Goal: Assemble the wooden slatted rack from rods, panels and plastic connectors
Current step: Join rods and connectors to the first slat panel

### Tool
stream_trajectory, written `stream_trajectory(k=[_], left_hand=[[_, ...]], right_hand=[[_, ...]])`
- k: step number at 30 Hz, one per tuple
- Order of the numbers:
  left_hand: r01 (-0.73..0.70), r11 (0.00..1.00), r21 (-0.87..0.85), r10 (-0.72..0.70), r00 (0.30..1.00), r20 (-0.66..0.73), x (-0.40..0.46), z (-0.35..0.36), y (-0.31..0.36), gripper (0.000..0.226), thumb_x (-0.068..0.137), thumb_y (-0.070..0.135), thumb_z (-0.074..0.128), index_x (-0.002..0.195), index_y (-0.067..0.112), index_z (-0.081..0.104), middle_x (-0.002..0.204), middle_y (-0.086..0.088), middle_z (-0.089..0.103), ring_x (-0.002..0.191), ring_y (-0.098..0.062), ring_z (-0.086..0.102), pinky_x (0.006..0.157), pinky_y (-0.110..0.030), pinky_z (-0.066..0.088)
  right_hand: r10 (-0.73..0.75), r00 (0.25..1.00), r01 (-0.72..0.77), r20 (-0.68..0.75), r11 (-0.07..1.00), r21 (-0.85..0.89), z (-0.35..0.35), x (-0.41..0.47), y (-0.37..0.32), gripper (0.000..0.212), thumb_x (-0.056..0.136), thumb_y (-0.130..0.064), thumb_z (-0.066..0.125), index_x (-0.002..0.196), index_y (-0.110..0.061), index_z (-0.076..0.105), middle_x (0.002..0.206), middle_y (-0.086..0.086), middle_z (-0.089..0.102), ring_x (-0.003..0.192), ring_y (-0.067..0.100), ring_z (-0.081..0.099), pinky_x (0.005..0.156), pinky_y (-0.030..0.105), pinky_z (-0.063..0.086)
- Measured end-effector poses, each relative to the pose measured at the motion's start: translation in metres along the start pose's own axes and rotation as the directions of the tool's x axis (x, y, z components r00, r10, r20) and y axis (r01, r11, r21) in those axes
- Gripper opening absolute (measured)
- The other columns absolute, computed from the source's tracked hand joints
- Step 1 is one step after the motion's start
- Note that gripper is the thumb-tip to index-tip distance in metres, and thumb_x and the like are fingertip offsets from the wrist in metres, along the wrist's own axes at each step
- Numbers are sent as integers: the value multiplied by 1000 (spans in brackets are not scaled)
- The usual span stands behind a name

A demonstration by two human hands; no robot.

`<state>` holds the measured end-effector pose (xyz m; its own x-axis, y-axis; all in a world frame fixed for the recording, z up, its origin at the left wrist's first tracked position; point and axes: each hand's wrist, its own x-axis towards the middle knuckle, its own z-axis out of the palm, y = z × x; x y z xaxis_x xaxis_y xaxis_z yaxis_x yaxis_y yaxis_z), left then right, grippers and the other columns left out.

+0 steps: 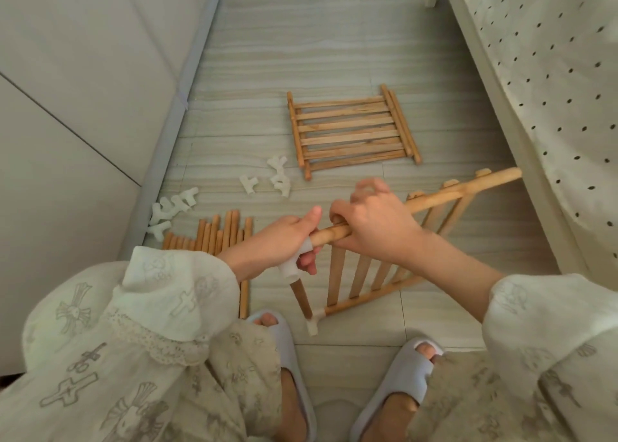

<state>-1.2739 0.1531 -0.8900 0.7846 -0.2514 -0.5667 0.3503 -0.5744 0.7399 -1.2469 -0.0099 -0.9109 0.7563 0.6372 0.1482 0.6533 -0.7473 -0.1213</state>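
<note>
A wooden slatted panel (371, 274) stands tilted in front of me, its lower corner in a white plastic connector (314, 323) on the floor. My right hand (371, 227) grips the panel's upper rail rod (468, 190). My left hand (284, 241) holds a white connector (294, 264) at the rod's left end, where a short upright rod (302, 297) also enters it. A second slatted panel (351, 130) lies flat on the floor further away. Loose rods (214, 234) lie at the left. Spare connectors sit in one group (174, 210) by the wall and in another group (271, 179) near the flat panel.
A grey cabinet wall (100, 107) runs along the left. A bed with a dotted cream cover (551, 73) borders the right. My feet in pale slippers (398, 381) stand on the tiled floor (301, 47) just below the held panel.
</note>
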Motion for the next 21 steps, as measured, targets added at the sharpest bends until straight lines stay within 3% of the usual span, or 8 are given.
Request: stream_trajectory(k=[1, 3, 6, 10, 13, 16, 18, 21], left_hand=[[5, 1000, -17, -5, 1000, -5, 0, -1, 2, 64, 99, 52, 17, 67, 10, 54, 59, -8, 56, 68, -16, 66, 73, -21, 49], [-3, 995, -95, 1, 1000, -18, 0, -3, 5, 64, 96, 56, 20, 70, 8, 54, 60, -9, 55, 67, -17, 66, 71, -20, 50], [-46, 969, -245, 29, 997, -75, -7, -3, 6, 63, 88, 63, 28, 66, 9, 53, 51, -1, 46, 69, -17, 64, 67, -19, 52], [-123, 828, -547, 20, 982, -190, -19, -14, 19, 59, 68, 68, 44, 66, 10, 54, 43, 1, 40, 56, -14, 58, 76, -32, 56], [-132, 573, -809, -35, 982, -186, -25, -21, 38, 57, 80, 65, 38, 63, 11, 46, 37, 1, 33, 49, -13, 48, 63, -31, 59], [-184, 343, -921, -51, 976, -213, -34, -18, 57, 51, 92, 56, 35, 67, 13, 48, 40, 1, 38, 46, -14, 43, 56, -34, 58], [-223, 301, -927, -14, 971, -238, -41, -15, 67, 47, 94, 53, 33, 75, 14, 50, 50, 0, 42, 50, -15, 46, 59, -38, 56], [-289, 393, -873, 126, 957, -260, -52, -12, 87, 46, 95, 53, 29, 100, 15, 54, 67, -1, 57, 59, -15, 60, 67, -40, 58]], right_hand=[[64, 998, -64, 25, 998, -17, -5, 1, -3, 53, 73, -60, 53, 91, -12, 66, 74, 8, 68, 83, 28, 65, 94, 47, 39], [212, 975, -211, 72, 977, -19, -11, 2, -7, 72, 71, -65, 47, 121, -14, 57, 114, 6, 62, 119, 28, 49, 108, 56, 16], [298, 949, -298, -106, 954, 17, -18, -4, -14, 64, 68, -46, 71, 120, -11, 57, 125, 12, 55, 123, 34, 46, 107, 57, 25], [252, 870, -239, -424, 967, 85, -27, -17, -23, 47, 83, -32, 61, 122, -7, 56, 135, 16, 48, 131, 34, 38, 110, 54, 27], [283, 870, -193, -403, 949, 250, -27, -30, -35, 48, 86, -35, 57, 124, -5, 53, 132, 15, 48, 123, 33, 45, 99, 47, 40], [160, 978, -124, -136, 963, 240, -32, -35, -41, 63, 81, -60, 45, 123, -12, 51, 111, 5, 61, 103, 26, 59, 85, 41, 49], [171, 983, -144, -66, 943, 299, -41, -32, -41, 70, 77, -69, 37, 121, -15, 50, 93, -1, 64, 88, 25, 64, 72, 35, 47], [233, 921, -106, -311, 920, 378, -52, -30, -36, 56, 83, -59, 36, 104, -11, 54, 72, 2, 64, 64, 30, 63, 51, 34, 45]])
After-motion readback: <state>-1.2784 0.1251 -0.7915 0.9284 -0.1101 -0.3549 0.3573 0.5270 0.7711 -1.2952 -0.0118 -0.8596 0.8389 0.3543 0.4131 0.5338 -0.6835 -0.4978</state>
